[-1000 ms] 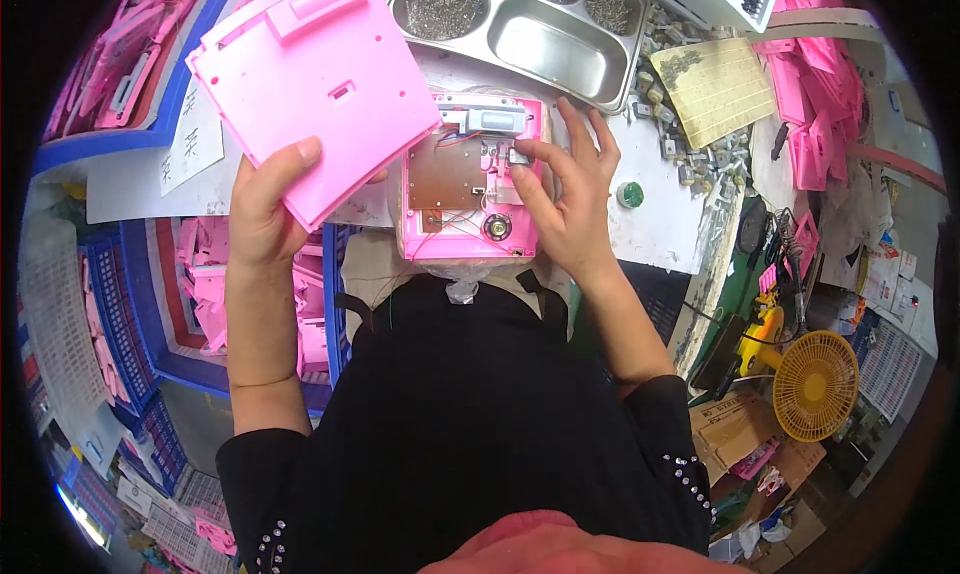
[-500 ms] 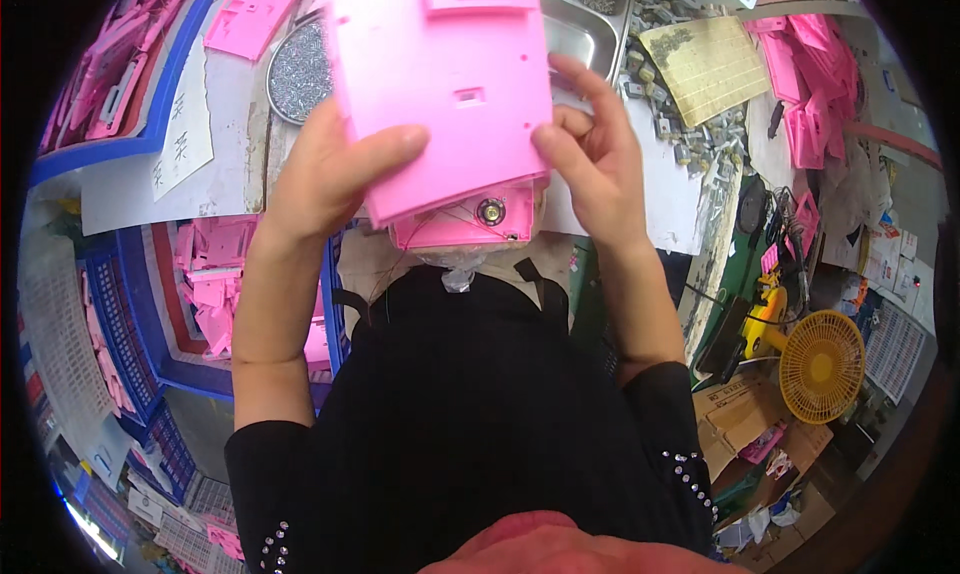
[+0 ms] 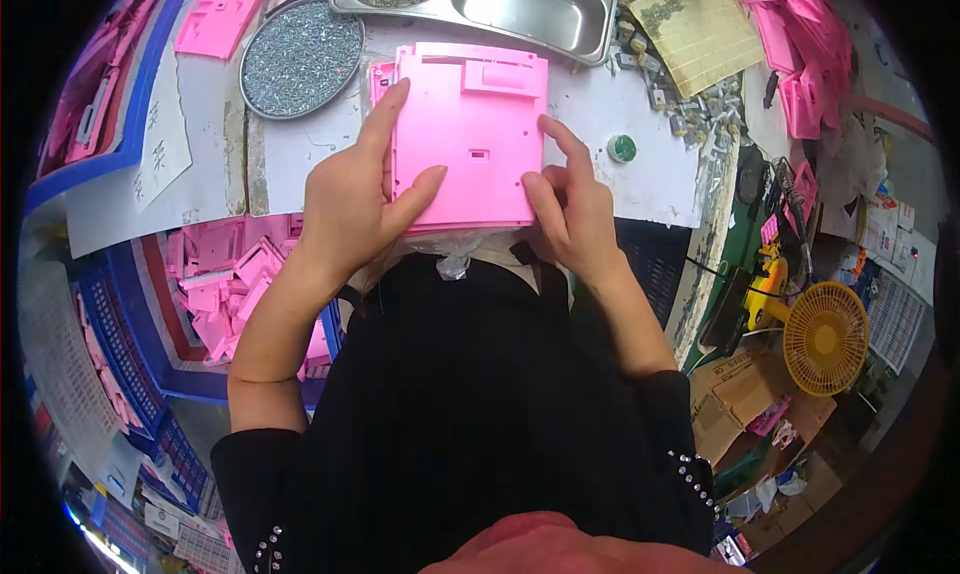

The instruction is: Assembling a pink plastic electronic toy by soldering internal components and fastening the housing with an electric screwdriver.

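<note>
A flat pink plastic cover (image 3: 465,139) with a raised block at its upper right and a small slot near the middle lies over a matching pink housing (image 3: 381,78). Only a strip of that housing shows, at the upper left, so its inside is hidden. My left hand (image 3: 350,194) grips the left edge, thumb flat on the cover and index finger stretched up along the side. At the right edge my right hand (image 3: 578,206) holds the cover between thumb and fingers. Clear plastic film (image 3: 453,264) sticks out beneath, toward my lap.
Beyond the cover are a round dish of screws (image 3: 302,58) and a steel compartment tray (image 3: 518,14). Right of my hand stands a small green-topped item (image 3: 621,149). Small metal parts (image 3: 690,124) lie farther right. A blue crate (image 3: 190,382) of pink pieces sits at left.
Both hands have lowered the cover toward me and set it squarely over the housing, hiding the wires and round part seen inside before. The green-topped item and more of the steel tray now show.
</note>
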Motion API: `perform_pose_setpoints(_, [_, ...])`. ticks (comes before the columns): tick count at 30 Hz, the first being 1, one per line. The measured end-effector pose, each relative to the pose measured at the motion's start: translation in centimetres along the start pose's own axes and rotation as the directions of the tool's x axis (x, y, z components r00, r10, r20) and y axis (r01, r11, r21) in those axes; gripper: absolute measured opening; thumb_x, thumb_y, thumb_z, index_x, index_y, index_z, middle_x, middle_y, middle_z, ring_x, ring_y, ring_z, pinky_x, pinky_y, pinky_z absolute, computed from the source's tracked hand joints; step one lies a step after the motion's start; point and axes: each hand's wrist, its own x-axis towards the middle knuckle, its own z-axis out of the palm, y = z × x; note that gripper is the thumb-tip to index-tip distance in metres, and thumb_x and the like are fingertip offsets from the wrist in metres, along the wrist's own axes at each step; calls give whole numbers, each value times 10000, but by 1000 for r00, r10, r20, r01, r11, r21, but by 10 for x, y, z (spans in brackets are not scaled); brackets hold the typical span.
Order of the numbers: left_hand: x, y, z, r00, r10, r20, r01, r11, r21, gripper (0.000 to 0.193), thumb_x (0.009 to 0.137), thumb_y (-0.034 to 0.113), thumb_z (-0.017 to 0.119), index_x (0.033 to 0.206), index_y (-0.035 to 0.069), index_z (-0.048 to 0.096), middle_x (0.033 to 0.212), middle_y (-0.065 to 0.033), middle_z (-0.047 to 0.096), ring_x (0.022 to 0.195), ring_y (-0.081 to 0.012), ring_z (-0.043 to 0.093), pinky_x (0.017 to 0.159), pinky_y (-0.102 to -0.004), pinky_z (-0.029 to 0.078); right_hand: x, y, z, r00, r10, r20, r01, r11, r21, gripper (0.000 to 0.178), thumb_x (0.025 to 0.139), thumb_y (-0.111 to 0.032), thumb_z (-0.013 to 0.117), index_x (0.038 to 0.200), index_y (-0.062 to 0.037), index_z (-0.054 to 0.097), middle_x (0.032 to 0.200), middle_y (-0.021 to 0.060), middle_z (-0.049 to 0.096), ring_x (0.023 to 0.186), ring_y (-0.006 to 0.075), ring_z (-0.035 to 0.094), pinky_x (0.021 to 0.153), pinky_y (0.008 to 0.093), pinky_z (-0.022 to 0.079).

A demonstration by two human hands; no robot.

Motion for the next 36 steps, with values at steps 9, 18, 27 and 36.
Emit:
perform_pose_setpoints(9, [-15, 3, 4, 982, -187, -38, 171, 951, -258, 720, 893, 167, 762, 1509, -8, 431, 643, -42, 594, 534, -141, 573, 540, -294, 458, 16, 3, -2, 996, -18, 82, 19, 1000, -6, 561, 963, -223, 683, 1470, -91, 483, 648, 128, 616, 570, 334, 636, 567, 407, 476])
perform_pose_setpoints(18, [-33, -1, 14, 953, -274, -129, 231, 933, -275, 614, 903, 140, 759, 1435, -43, 512, 570, 17, 453, 490, -81, 441, 492, -264, 374, 11, 3, -3, 991, -56, 118, 60, 998, -34, 637, 958, -197, 701, 1534, -84, 455, 769, 170, 666, 660, 295, 661, 655, 367, 517])
perform_pose_setpoints(27, [-47, -6, 20, 948, -253, -195, 219, 959, -180, 473, 913, 136, 755, 1341, -31, 644, 568, 11, 411, 517, -66, 407, 508, -251, 375, 16, 2, -3, 973, -126, 192, 173, 952, -252, 599, 997, -309, 638, 1525, -96, 452, 717, 213, 663, 664, 421, 670, 619, 491, 523])
perform_pose_setpoints(36, [-48, -20, 3, 926, -378, -11, 331, 824, -460, 491, 890, 135, 783, 1346, -2, 661, 640, 22, 480, 606, -49, 439, 565, -234, 401, 34, -38, -18, 949, -78, 304, 257, 750, -610, 496, 913, -258, 727, 1373, -98, 631, 725, 88, 689, 644, 299, 688, 581, 397, 539])
